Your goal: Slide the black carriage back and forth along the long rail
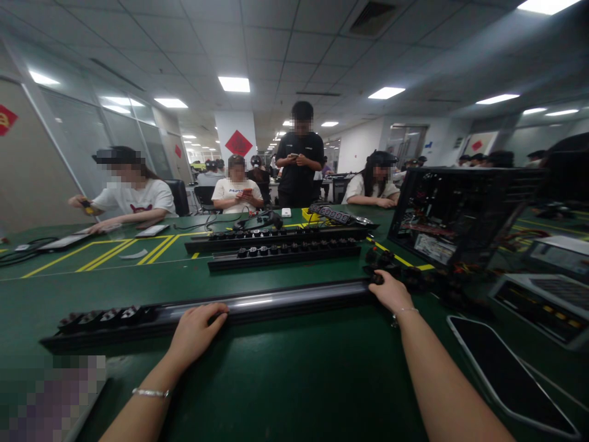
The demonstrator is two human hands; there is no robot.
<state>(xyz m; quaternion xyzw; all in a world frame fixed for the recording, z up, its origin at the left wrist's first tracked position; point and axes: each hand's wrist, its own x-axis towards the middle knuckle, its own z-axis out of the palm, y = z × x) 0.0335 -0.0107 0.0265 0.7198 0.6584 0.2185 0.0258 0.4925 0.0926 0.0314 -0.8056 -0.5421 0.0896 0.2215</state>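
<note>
A long dark metal channel (294, 299) lies across the green table in front of me. Several black socket modules (110, 316) sit in its left end; the rest of its trough shows bare, shiny metal. My left hand (197, 328) is closed over the near edge of the channel, left of its middle, fingers partly hidden. At the channel's right end, my right hand (391, 291) pinches a small black part (375, 277), mostly covered by the fingers. More black parts (414, 279) lie in a dark pile just right of that hand.
Two similar channels filled with sockets (285, 253) lie farther back. An open black computer case (464, 215) stands at right, beside grey boxed equipment (543, 307) and a phone (510, 374). A yellow tray (310, 215) is behind the channels. Several people sit or stand beyond the table.
</note>
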